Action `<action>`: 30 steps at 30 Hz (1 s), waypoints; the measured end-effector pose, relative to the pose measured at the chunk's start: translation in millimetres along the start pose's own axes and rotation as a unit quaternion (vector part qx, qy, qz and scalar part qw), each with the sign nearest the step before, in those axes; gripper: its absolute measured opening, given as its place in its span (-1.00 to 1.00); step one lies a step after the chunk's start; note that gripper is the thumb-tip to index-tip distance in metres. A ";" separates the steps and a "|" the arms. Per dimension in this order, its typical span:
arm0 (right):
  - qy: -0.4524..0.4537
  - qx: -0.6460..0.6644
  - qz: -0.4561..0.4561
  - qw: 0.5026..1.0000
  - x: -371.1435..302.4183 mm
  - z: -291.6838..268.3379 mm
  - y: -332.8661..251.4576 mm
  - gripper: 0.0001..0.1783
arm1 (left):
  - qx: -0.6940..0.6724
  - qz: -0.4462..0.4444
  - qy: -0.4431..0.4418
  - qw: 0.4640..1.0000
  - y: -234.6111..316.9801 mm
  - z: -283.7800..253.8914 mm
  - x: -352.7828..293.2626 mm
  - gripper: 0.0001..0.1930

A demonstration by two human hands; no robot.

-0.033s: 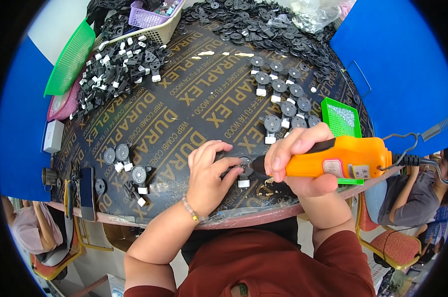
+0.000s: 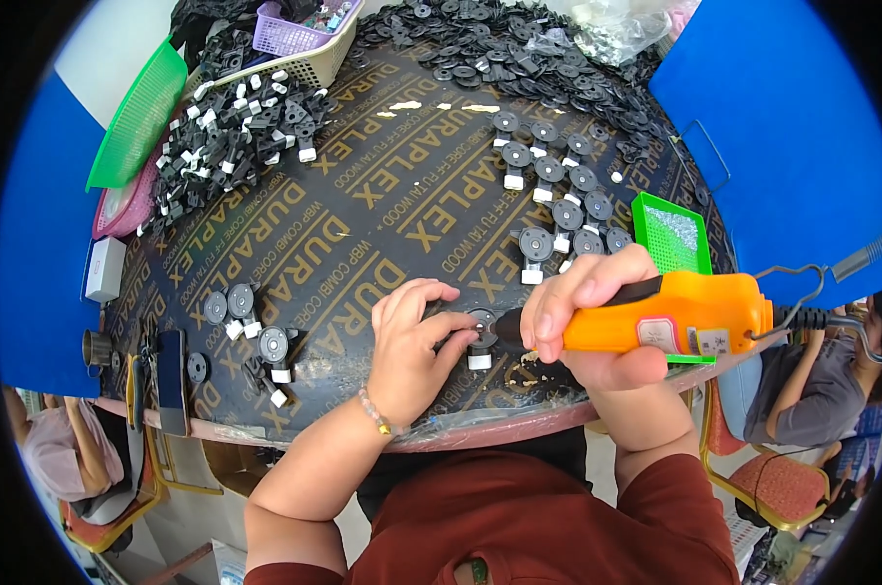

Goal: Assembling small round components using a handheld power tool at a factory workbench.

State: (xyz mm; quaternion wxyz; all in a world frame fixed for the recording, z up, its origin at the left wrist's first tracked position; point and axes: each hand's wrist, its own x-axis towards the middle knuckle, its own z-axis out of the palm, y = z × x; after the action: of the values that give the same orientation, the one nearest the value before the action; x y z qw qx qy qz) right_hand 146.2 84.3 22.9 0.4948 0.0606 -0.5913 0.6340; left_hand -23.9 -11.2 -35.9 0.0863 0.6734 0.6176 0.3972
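Note:
My right hand [image 2: 597, 317] grips an orange electric screwdriver [image 2: 616, 324], which lies nearly level with its dark nose pointing left. That nose meets the right side of a round black plastic part with a white tab [image 2: 480, 362] on the table in front of me. From the left, the thumb and fingertips of my left hand [image 2: 411, 336] pinch the same part and cover some of its rim. Beyond the screwdriver stand several similar black discs with white tabs [image 2: 549, 170]. A few more such discs [image 2: 274, 343] lie left of my left hand.
A heap of black pieces with white ends [image 2: 236, 136] lies far left, beside a green basket [image 2: 138, 117]. Loose black discs [image 2: 499, 49] pile up at the back. A green tray of small metal pieces [image 2: 670, 229] sits right. A phone [image 2: 172, 380] lies near the left edge.
The screwdriver has shifted very slightly to the right with my right hand. My left hand and the black part look almost unmoved.

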 end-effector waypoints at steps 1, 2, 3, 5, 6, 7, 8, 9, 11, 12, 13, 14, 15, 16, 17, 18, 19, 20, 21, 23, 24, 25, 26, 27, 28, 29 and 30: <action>-0.002 0.007 0.018 1.000 -0.8 2.5 -4.8 -0.32 | -0.012 -0.004 -0.006 1.000 0.0 -1.0 -0.5 -0.77; -0.005 0.014 0.036 0.999 -0.9 4.1 -7.4 -0.33 | -0.023 -0.008 -0.012 1.000 0.2 -2.1 -1.1 -0.79; -0.015 0.018 0.024 0.999 -0.7 3.4 -5.8 -0.33 | -0.024 -0.006 -0.011 1.000 -0.7 -1.7 -1.2 -0.79; -0.023 0.017 -0.001 1.000 2.1 1.4 -1.4 -0.33 | -0.059 -0.014 -0.016 0.998 -2.5 -1.4 -1.5 -0.81; -0.030 0.020 -0.025 0.999 2.8 1.2 -0.5 -0.32 | -0.058 -0.014 -0.016 0.998 -3.7 -1.7 -2.1 -0.81; -0.021 0.023 -0.022 0.999 2.5 1.5 -1.6 -0.31 | -0.053 -0.004 -0.022 0.998 -5.3 -2.0 -2.9 -0.75; -0.022 0.023 -0.022 0.999 2.6 0.7 -1.1 -0.31 | -0.048 0.007 -0.028 0.998 -6.0 -2.3 -3.5 -0.68; -0.018 0.014 -0.028 0.999 2.7 -1.6 0.9 -0.30 | -0.048 0.007 -0.028 0.998 -2.2 -3.3 -1.4 -0.68; -0.007 -0.010 -0.031 0.999 2.3 -6.9 6.7 -0.30 | -0.037 -0.030 -0.014 0.999 9.1 -5.9 4.5 -0.48; 0.007 -0.010 -0.009 1.000 1.4 -7.2 8.5 -0.30 | -0.020 -0.025 -0.041 0.999 7.0 -6.1 1.8 -0.31; 0.020 -0.010 0.012 1.000 0.9 -7.0 9.8 -0.30 | -0.020 -0.026 -0.042 0.999 6.5 -5.2 1.1 -0.31; 0.030 -0.022 0.022 0.999 1.4 -6.8 10.7 -0.30 | -0.008 -0.034 -0.053 0.998 6.4 -4.0 0.7 -0.35; 0.030 -0.021 0.023 0.999 1.9 -6.2 11.8 -0.30 | 0.003 -0.041 -0.063 0.997 6.0 -3.5 0.6 -0.38; 0.032 -0.030 0.026 0.999 2.1 -5.7 13.3 -0.31 | 0.003 -0.042 -0.063 0.997 4.2 -2.3 0.8 -0.38; 0.034 -0.040 0.029 0.998 2.8 -5.2 14.2 -0.31 | 0.001 -0.044 -0.074 0.996 1.6 -0.5 1.4 -0.41; 0.040 -0.032 0.033 0.998 4.1 -4.6 14.4 -0.32 | 0.000 -0.048 -0.086 0.995 0.3 0.4 0.2 -0.43; 0.040 -0.031 0.035 0.998 3.5 -3.0 14.1 -0.32 | 0.000 -0.050 -0.086 0.995 0.0 0.9 -1.1 -0.43; 0.043 -0.032 0.043 0.998 2.5 -1.5 14.0 -0.32 | -0.001 -0.047 -0.085 0.995 0.3 1.3 -2.2 -0.45; 0.045 -0.035 0.049 0.997 3.6 -2.2 14.7 -0.32 | -0.002 -0.040 -0.082 0.996 -0.8 1.8 0.2 -0.47; 0.050 0.024 0.034 0.998 6.1 -1.1 19.7 -0.39 | -0.006 -0.040 -0.086 0.995 -1.6 1.2 3.0 -0.48; 0.050 0.028 0.037 0.998 5.2 0.9 19.8 -0.40 | -0.011 -0.046 -0.095 0.994 -0.5 0.8 0.5 -0.49; 0.051 0.031 0.040 0.997 4.2 2.2 19.8 -0.41 | -0.011 -0.047 -0.095 0.994 -0.5 0.6 -0.5 -0.49; 0.028 0.019 0.031 0.999 6.5 0.1 21.6 -0.46 | -0.011 -0.039 -0.091 0.995 -1.3 0.7 -1.1 -0.49; 0.027 0.028 0.050 0.998 7.7 0.8 20.9 -0.49 | -0.010 -0.030 -0.085 0.996 -2.0 1.3 0.2 -0.49; 0.026 0.036 0.069 0.997 9.3 2.3 20.2 -0.52 | -0.010 -0.029 -0.083 0.996 -1.6 1.5 0.8 -0.49; 0.002 0.053 0.068 0.996 14.0 3.5 21.2 -0.59 | -0.015 -0.031 -0.082 0.996 -0.8 1.5 1.1 -0.51; 0.020 0.013 0.089 0.996 16.8 9.7 20.5 -0.52 | -0.017 -0.033 -0.080 0.996 -0.8 0.2 1.2 -0.53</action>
State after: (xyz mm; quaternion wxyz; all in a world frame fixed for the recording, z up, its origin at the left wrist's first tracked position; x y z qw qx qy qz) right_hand 118.5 89.6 22.8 0.4474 0.0017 -0.5759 0.6842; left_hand -24.4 -9.9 -36.0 0.1602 0.6805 0.6236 0.3497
